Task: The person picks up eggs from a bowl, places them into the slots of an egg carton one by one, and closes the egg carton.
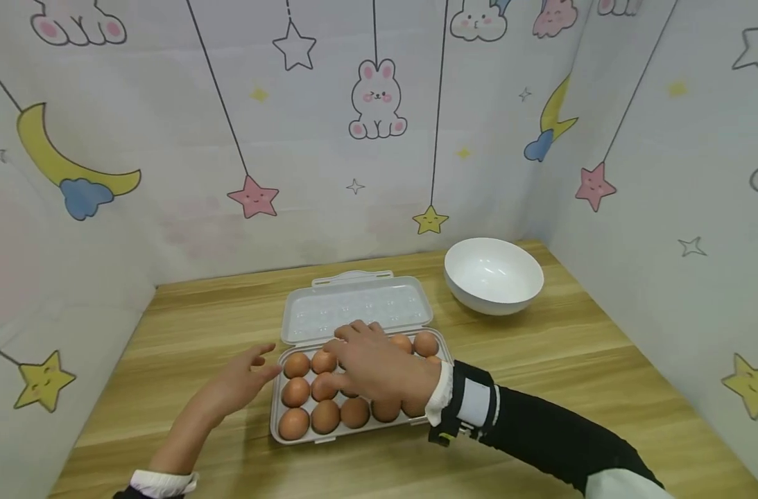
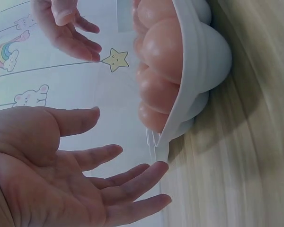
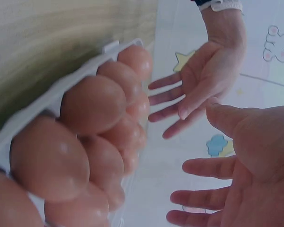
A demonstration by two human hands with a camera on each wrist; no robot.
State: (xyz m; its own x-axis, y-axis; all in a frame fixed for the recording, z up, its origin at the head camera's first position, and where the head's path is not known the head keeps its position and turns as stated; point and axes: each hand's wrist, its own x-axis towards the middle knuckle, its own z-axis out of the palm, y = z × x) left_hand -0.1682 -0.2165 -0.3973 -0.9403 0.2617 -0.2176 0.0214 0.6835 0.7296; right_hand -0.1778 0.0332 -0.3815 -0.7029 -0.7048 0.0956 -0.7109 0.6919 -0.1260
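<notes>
A white plastic egg carton (image 2: 196, 45) stands on the table with its lid folded back, filled with rows of brown eggs (image 1: 294, 423). My right hand (image 1: 379, 364) hovers over the middle of the eggs and hides several of them in the head view. In the right wrist view, the fingers of the right hand (image 3: 255, 165) are spread, apart from the eggs (image 3: 93, 105), holding nothing. Just left of the carton, my left hand (image 1: 238, 381) is raised with loosely extended fingers. The left wrist view shows its empty palm (image 2: 71, 175) beside the carton.
Behind the eggs lies the carton's translucent lid (image 1: 356, 308), flat on the table. A white bowl (image 1: 494, 274) sits at the back right of the wooden table (image 1: 185, 326). Cloth walls (image 1: 316, 138) with cartoon prints enclose the back and sides.
</notes>
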